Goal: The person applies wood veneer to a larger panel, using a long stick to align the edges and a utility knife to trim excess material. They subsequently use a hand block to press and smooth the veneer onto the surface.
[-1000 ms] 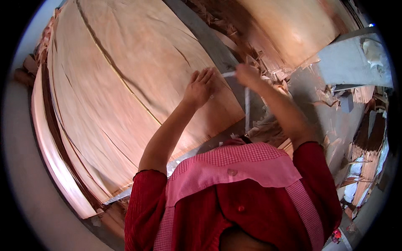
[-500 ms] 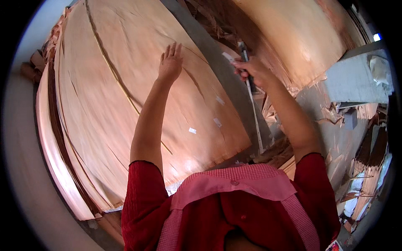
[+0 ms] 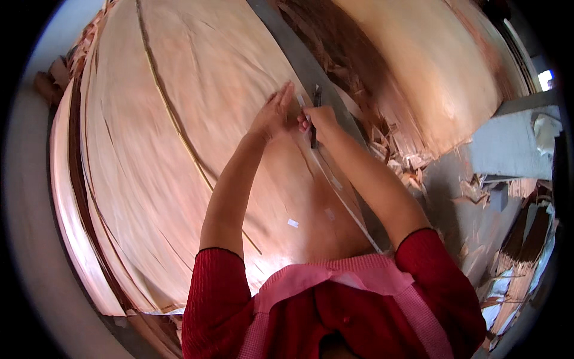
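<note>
A wide, pale wood veneer sheet spreads before me, with fine splits along its grain. My left hand lies on it near its right edge, fingers stretched out, holding nothing. Just beside it, my right hand is closed around a slim black tool that looks like a utility knife. A short white end of tape shows at its fingertips. From this hand a long, narrow white tape strip trails along the sheet's right edge toward my apron. A small white tape piece sticks to the veneer.
A thin bamboo-like stick lies lengthwise across the sheet. Right of a grey strip of surface stands another curved veneer stack, with torn scraps below it. A light-blue board and more veneer offcuts are farther right.
My right hand has come left and down with the black tool and tape, onto the veneer's edge. My left hand has slid right and nearer, and the two hands are now side by side.
</note>
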### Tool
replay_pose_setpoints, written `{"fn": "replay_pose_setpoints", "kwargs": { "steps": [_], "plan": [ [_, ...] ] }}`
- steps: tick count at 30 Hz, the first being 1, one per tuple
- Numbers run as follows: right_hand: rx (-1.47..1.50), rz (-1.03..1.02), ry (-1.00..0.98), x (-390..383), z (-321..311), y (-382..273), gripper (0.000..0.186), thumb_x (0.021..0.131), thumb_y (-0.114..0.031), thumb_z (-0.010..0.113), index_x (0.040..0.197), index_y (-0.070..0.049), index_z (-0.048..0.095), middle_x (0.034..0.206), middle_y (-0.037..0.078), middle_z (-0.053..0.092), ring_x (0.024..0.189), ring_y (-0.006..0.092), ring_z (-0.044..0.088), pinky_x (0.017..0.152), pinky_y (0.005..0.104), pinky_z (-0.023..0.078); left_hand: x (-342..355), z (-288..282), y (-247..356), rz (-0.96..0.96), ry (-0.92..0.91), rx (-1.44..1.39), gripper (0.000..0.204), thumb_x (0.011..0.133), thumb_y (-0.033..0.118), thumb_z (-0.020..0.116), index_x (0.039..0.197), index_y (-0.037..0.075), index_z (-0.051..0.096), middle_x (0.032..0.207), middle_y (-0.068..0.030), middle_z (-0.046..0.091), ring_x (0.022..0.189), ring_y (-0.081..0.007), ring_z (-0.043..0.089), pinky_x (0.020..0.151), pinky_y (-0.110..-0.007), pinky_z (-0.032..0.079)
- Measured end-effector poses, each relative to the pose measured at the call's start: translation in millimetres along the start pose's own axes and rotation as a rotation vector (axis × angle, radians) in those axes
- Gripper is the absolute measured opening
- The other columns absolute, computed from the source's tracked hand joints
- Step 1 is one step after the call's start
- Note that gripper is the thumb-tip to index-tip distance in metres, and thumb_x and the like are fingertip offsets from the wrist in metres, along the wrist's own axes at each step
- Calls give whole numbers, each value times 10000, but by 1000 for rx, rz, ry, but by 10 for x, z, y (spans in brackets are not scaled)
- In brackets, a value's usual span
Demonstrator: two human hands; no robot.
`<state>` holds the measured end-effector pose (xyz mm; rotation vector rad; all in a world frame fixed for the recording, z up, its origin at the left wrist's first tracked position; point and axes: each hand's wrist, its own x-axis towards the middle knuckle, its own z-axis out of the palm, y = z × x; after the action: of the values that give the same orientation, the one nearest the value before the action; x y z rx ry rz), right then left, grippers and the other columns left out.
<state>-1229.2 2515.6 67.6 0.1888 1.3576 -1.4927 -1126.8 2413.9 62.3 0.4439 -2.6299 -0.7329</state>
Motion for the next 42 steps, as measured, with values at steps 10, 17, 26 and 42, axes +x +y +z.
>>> {"fn": "replay_pose_setpoints", "kwargs": {
  "steps": [10, 17, 26, 42],
  "plan": [
    [-1059, -193, -149, -27, -372, -828, 177, 817, -160, 564, 836, 14, 540, 644, 87, 569, 486, 119, 492, 419, 254, 396, 16, -34, -146, 239, -22, 68, 377, 703, 145, 614, 1075, 134, 561, 1138, -53, 533, 1132, -294, 423, 969, -430, 297],
    [-880, -271, -368, 561, 258, -1138, 179, 812, -185, 570, 819, -6, 557, 610, 36, 542, 457, 96, 434, 422, 251, 380, 491, -351, -638, -123, 435, 417, 226, 772, 228, 556, 987, 174, 601, 1099, -27, 553, 1065, -233, 464, 888, -399, 355],
    [-908, -340, -348, 1462, 1705, -1147, 197, 752, -146, 623, 614, -17, 568, 556, 54, 504, 440, 149, 442, 391, 287, 369, 803, -361, -880, -471, 306, 376, 284, 764, 311, 553, 995, 145, 565, 1047, -44, 534, 1053, -223, 450, 870, -405, 340],
    [-1854, -1023, 339, 1589, 1410, -1574, 148, 801, -74, 495, 796, 8, 618, 817, 128, 638, 741, 247, 628, 611, 370, 502, 904, -482, -1269, -328, -24, 453, 598, 821, 435, 424, 1306, 102, 314, 1388, -116, 243, 1295, -242, 202, 1027, -499, 124]
  ]
}}
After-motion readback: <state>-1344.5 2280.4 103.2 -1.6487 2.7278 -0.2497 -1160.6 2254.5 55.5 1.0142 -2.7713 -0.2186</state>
